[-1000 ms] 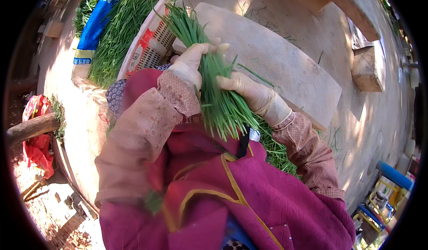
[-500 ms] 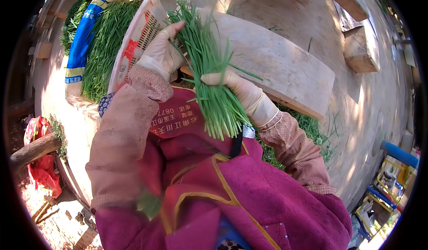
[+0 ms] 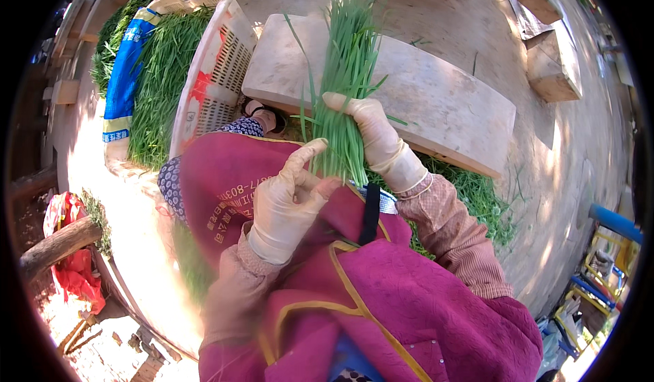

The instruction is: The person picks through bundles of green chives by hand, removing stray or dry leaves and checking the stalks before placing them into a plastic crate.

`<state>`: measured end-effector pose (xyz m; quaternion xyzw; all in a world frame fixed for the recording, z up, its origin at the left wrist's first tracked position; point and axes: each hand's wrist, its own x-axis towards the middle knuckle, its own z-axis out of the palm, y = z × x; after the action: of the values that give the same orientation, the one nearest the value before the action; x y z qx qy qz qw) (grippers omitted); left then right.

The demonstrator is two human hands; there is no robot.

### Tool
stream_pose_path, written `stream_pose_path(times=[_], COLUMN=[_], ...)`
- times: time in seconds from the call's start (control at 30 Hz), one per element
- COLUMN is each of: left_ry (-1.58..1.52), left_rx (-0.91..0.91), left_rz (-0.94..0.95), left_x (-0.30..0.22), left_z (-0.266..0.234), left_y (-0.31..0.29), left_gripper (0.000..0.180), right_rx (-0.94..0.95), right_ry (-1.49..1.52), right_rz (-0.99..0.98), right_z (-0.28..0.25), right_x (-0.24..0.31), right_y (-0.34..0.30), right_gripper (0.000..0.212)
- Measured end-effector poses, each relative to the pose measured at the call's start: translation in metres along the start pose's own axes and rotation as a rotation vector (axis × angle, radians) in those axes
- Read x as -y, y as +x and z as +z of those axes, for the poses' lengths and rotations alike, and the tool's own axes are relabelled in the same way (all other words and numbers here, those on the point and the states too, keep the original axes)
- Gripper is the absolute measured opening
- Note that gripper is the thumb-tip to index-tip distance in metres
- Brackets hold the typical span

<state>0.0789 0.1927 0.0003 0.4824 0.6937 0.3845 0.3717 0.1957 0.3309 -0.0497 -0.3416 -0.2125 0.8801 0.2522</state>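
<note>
R hand grips green bunch before pale board

Pale board spans the area just beyond the hands; dusty, sun-flecked ground past it, w/ wooden block farther off to R. White slatted crate full of greens stands beyond & left of L hand. Loose greens lie under/beside R forearm. R hand is clenched round the long-stemmed bunch, thumb across front; its other fingers are mostly hidden. L hand is half-open, not gripping, thumb & forefinger at lower stem ends; contact hard to tell. Green patch left of L forearm is blurred. Board's middle hidden by bunch; crate's far contents partly cut off by its rim.
</note>
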Motion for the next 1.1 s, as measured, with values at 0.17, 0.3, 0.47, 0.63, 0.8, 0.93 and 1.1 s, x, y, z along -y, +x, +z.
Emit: stream_pose_path(times=[0.17, 0.3, 0.47, 0.63, 0.8, 0.93, 1.1], left_ry=[-0.217, -0.346, -0.67, -0.123, -0.226, -0.626, -0.49], left_rx=[-0.006, 0.061, -0.068, 0.085, 0.239, 0.231, 0.043], left_rz=[-0.069, -0.135, 0.098, 0.001, -0.037, -0.206, -0.202], left_x=[0.009, 0.011, -0.015, 0.02, 0.059, 0.053, 0.034], left_z=[0.016, 0.016, -0.019, -0.078, -0.051, -0.015, -0.022], left_y=[0.013, 0.013, -0.016, 0.006, 0.021, 0.022, 0.009], left_gripper=[0.025, 0.011, 0.021, 0.064, 0.095, 0.105, 0.11], right_rx=[-0.063, -0.089, -0.121, -0.052, 0.083, 0.188, 0.13], right_ry=[-0.013, -0.034, 0.132, 0.386, 0.415, 0.364, 0.221], right_rz=[-0.078, -0.06, 0.032, 0.201, 0.294, 0.289, 0.198], right_z=[0.011, 0.002, -0.031, -0.044, -0.023, -0.015, -0.015], right_x=[-0.004, -0.011, -0.012, -0.005, -0.004, -0.01, -0.017], right_y=[-0.001, 0.004, 0.011, -0.004, -0.012, -0.013, -0.006], right_gripper=[0.019, 0.02, 0.019, 0.027, 0.04, 0.046, 0.033])
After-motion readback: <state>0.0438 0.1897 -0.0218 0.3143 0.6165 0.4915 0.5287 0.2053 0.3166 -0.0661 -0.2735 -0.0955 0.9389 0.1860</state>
